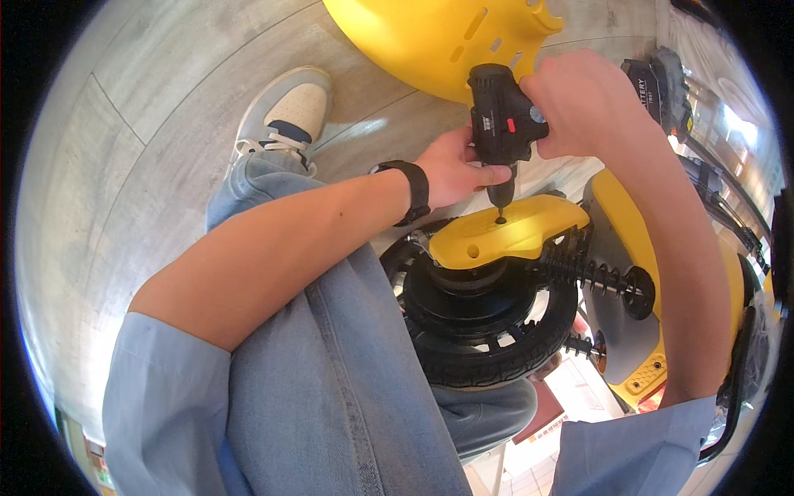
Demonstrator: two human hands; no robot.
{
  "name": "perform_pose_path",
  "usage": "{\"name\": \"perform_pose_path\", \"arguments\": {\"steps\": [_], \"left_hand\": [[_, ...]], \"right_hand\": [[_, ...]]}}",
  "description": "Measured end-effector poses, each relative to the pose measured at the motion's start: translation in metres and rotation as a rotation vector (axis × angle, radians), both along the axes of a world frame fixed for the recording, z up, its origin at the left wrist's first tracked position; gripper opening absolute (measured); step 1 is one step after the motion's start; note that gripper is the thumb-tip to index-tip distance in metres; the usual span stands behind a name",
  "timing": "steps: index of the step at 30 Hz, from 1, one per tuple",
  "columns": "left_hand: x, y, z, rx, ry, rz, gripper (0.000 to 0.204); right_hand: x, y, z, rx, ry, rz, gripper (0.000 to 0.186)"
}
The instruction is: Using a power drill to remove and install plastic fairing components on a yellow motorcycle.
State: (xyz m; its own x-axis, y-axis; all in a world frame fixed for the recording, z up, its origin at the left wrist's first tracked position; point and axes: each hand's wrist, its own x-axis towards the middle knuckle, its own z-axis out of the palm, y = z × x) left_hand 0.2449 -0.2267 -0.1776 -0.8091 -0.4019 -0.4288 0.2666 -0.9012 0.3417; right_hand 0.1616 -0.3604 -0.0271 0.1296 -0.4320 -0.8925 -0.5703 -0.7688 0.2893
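Note:
My right hand (579, 95) wraps around the handle of a black cordless drill (494, 116), whose battery pack (647, 87) shows beyond the hand. With my left hand (453, 169) I steady the drill near its chuck, thumb across the front and fingers partly hidden behind. The drill points down, its bit meeting a hole in a yellow cover (517, 236). A second hole in that cover lies bare. Beneath the cover is a small black wheel (488, 364) with a tyre and hub. A black spring shock absorber (608, 279) runs right from beside it.
A large yellow plastic shell (413, 37) with slots lies on the wood-look floor (157, 157) beyond the drill. Yellow and grey vehicle body panels (624, 314) stand to the right. My shoe (289, 107) and jeans-clad leg are left of the wheel.

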Motion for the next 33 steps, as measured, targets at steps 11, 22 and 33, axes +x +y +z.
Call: {"name": "perform_pose_path", "arguments": {"steps": [11,22,33], "left_hand": [[0.002,0.001,-0.001,-0.008,-0.002,-0.009,0.057],[0.0,0.015,-0.004,0.074,-0.012,-0.261,0.07],[0.001,0.02,-0.02,-0.194,0.094,-0.361,0.049]], "right_hand": [[-0.005,0.001,-0.002,0.007,-0.046,0.004,0.031],[-0.012,0.0,0.007,-0.068,-0.157,-0.026,0.03],[0.011,-0.011,0.019,-0.126,-0.169,-0.098,0.041]]}}
